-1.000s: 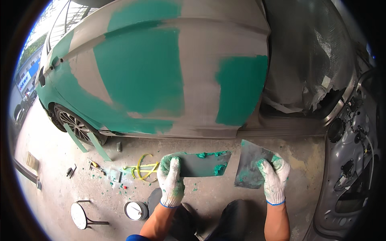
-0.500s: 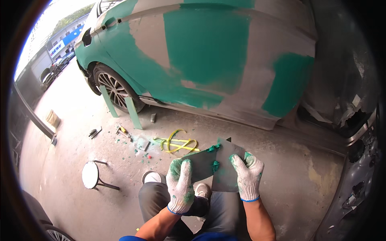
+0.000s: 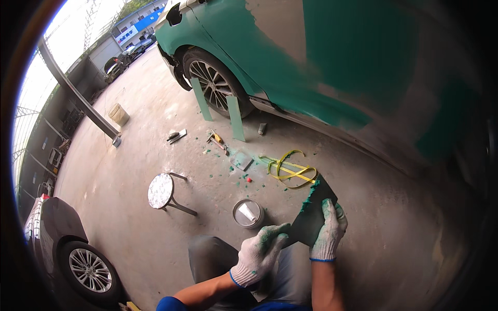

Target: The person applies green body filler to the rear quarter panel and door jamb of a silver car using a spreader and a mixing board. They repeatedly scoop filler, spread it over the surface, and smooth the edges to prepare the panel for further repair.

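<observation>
My right hand [image 3: 330, 230], in a white knit glove stained green, grips a dark flat putty spreader [image 3: 315, 220]. Green putty clings along the upper left edge of that spreader. Close beside it on the left, my left hand [image 3: 261, 255], gloved the same way, is closed with the thumb pressed on the fingers. A second dark putty spreader is in its grip, mostly hidden and hard to tell apart from the first where they overlap. Beyond my hands stands a car [image 3: 347, 67] with green filler patches on its side.
A round stool [image 3: 161, 191] and a round can [image 3: 239, 220] with a white tube [image 3: 247, 212] on top stand left of my hands. Yellow strapping [image 3: 292, 170], a hammer [image 3: 218, 142] and green crumbs lie on the floor. Two green strips [image 3: 235, 118] lean by the car's wheel.
The view has swung left, bringing a second car in at lower left. My left hand has turned, so its spreader no longer shows broadside. The right spreader has tilted, with its putty edge facing upper left.
</observation>
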### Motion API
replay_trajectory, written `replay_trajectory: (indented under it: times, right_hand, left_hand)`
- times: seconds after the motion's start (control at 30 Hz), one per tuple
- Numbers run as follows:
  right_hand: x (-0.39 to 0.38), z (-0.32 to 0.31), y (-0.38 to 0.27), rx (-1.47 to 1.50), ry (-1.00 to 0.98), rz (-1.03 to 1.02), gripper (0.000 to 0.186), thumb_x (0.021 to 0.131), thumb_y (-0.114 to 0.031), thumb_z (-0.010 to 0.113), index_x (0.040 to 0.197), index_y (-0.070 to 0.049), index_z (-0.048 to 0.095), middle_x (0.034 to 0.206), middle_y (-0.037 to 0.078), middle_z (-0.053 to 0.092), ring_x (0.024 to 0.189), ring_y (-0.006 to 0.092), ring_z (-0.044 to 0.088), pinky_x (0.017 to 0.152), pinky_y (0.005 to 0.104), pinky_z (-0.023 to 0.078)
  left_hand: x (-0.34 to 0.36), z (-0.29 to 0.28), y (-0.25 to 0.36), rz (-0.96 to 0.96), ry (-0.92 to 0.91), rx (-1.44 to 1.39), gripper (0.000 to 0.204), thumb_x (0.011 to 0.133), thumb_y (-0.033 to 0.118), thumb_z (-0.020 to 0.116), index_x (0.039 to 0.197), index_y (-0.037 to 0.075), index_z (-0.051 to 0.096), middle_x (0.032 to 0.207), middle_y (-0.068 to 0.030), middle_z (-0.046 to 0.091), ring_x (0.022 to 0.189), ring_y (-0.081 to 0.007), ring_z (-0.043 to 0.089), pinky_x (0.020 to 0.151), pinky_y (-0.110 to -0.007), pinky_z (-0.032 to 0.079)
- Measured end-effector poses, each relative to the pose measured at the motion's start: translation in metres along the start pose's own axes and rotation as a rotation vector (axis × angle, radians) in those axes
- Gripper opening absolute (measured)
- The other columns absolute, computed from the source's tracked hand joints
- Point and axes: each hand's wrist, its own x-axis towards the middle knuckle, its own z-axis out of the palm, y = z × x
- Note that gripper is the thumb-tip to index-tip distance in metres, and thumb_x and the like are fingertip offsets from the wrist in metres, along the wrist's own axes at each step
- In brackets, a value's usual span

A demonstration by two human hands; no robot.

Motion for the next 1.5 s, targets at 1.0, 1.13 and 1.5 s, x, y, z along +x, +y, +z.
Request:
replay_trajectory:
  times: [1.0, 1.13, 1.5]
  right_hand:
    - [-0.150, 0.492, -0.298, -0.979, -1.158, -0.592, 0.026, 0.074, 0.012, 0.065, 0.095, -0.001, 0.074, 0.105, 0.012, 0.071, 0.093, 0.0210, 0.069, 0.079, 0.0319, 0.057]
    - [-0.170, 0.520, -0.249, -0.684, -1.021, -0.172, 0.013, 0.084, 0.004, 0.067, 0.096, 0.003, 0.073, 0.101, 0.009, 0.070, 0.087, 0.0152, 0.065, 0.080, 0.0272, 0.053]
    - [-0.211, 0.599, -0.076, -0.455, -0.116, 0.165, 0.014, 0.096, -0.012, 0.066, 0.098, 0.001, 0.069, 0.088, 0.001, 0.067, 0.081, 0.0086, 0.062, 0.078, 0.0234, 0.051]
  left_hand:
    - [0.164, -0.501, 0.231, -0.102, 0.545, -0.680, 0.024, 0.101, 0.017, 0.054, 0.109, -0.004, 0.063, 0.102, -0.0107, 0.070, 0.089, -0.0174, 0.066, 0.086, -0.033, 0.053]
    - [0.187, -0.562, 0.203, -0.115, 0.349, -0.624, 0.023, 0.101, 0.015, 0.057, 0.115, -0.003, 0.063, 0.104, -0.0063, 0.070, 0.093, -0.0115, 0.062, 0.087, -0.028, 0.050]
    - [0.217, -0.698, 0.094, -0.427, 0.304, -1.116, 0.030, 0.097, 0.025, 0.063, 0.110, -0.003, 0.060, 0.097, -0.0191, 0.068, 0.084, -0.0304, 0.070, 0.078, -0.045, 0.059]
